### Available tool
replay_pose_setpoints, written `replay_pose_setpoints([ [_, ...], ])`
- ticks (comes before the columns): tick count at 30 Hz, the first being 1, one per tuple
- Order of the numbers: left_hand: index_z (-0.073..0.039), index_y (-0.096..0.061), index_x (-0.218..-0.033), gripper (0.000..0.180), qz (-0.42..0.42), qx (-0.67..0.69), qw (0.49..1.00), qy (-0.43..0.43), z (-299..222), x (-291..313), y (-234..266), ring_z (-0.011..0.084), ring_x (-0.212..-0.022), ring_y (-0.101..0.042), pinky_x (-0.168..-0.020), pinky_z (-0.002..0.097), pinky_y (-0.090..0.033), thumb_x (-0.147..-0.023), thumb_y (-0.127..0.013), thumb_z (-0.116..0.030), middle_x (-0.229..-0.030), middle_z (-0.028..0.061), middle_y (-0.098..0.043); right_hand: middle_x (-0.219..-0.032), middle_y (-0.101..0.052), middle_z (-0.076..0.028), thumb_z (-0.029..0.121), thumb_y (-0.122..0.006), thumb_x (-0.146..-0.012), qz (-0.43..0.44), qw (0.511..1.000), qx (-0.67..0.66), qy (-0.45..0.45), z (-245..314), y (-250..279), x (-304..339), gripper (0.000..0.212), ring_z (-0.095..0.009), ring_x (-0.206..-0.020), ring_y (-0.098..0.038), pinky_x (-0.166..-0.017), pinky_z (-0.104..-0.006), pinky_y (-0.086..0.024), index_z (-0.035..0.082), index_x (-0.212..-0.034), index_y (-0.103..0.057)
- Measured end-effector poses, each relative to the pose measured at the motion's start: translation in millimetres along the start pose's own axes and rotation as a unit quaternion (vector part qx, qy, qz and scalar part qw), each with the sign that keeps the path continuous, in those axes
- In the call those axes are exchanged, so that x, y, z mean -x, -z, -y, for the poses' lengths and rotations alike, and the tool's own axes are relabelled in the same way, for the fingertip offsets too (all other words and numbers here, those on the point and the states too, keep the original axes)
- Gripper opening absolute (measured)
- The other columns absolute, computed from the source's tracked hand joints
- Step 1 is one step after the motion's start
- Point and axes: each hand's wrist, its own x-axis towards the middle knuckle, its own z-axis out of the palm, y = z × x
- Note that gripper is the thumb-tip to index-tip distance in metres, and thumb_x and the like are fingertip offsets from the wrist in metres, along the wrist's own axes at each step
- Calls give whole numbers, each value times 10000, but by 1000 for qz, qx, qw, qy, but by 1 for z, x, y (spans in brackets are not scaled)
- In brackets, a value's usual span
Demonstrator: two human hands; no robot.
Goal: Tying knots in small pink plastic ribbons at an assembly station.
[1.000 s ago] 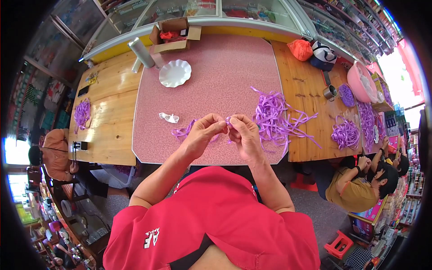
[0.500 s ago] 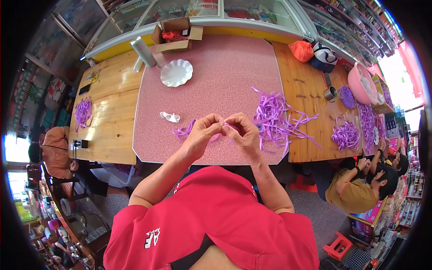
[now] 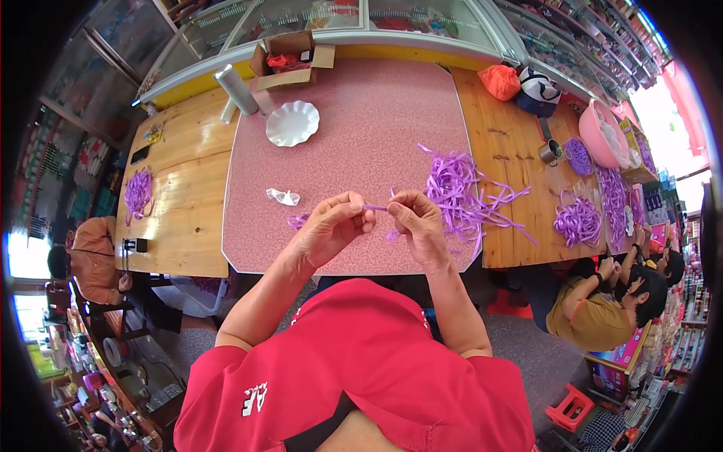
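Between my two hands a short stretch of purple ribbon (image 3: 375, 208) is held taut above the near part of the pink tabletop (image 3: 354, 143). My left hand (image 3: 337, 224) pinches one end of that stretch, and my right hand (image 3: 419, 227) pinches the other. A loose end of purple ribbon (image 3: 297, 221) lies on the table by my left hand. Right beside my right hand is a tangled heap of purple ribbons (image 3: 454, 192), some trailing onto the wooden table. A crumpled clear plastic piece (image 3: 283, 197) rests beyond my left hand.
Farther off are a white scalloped plate (image 3: 292, 123), a pale green roll (image 3: 236, 90) and an open cardboard box (image 3: 290, 68). On the right wooden table are more ribbons (image 3: 578, 221), a metal cup (image 3: 550, 152) and a pink basin (image 3: 602, 134). People (image 3: 602, 309) sit at both sides.
My hands have drawn apart, and a taut bit of ribbon now shows between them. Less ribbon shows beside my left hand.
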Motion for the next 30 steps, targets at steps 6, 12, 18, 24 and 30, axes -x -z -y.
replay_pose_setpoints([
  [6, -55, -574, -935, 127, -72, -39, 993, -85, 13, 1, -4, 129, -832, -584, -778, 279, -455, -955, -609, -176, -1001, 97, -658, -666, -568, 59, 152, -720, -895, -64, 997, -6, -50, 0, -17, -3, 110, -9, -518, -397, -456, -188, -265, 51, -934, -703],
  [12, -45, -576, -925, 73, -128, -398, 865, -277, 23, -3, -10, 181, -896, -624, -772, 292, -468, -892, -641, -53, -1037, 112, -665, -640, -553, 58, 203, -701, -914, -90, 993, 75, -11, -9, -23, 4, 159, -3, -489, -366, -435, -196, -247, 56, -853, -699],
  [18, -76, -554, -865, 214, 16, -722, 587, -366, 2, -7, -13, 254, -914, -606, -791, 386, -436, -723, -697, -5, -970, 64, -619, -612, -539, 56, 259, -703, -914, -65, 994, 81, -37, -10, -12, 4, 243, -6, -484, -369, -427, -203, -244, 54, -785, -690],
  [24, -84, -532, -862, 172, 49, -748, 543, -378, -5, -8, -12, 243, -862, -602, -786, 380, -422, -760, -664, -41, -918, 56, -597, -602, -546, 50, 254, -701, -915, -74, 989, 117, -60, -12, -18, 3, 249, -12, -482, -377, -426, -203, -257, 45, -779, -688],
  [30, -68, -552, -875, 151, -4, -746, 552, -373, 6, -8, -12, 241, -910, -629, -819, 382, -435, -780, -666, -47, -968, 72, -636, -625, -554, 52, 217, -670, -933, -99, 985, 128, -59, -14, -19, 1, 212, -11, -505, -401, -433, -203, -280, 32, -830, -698],
])
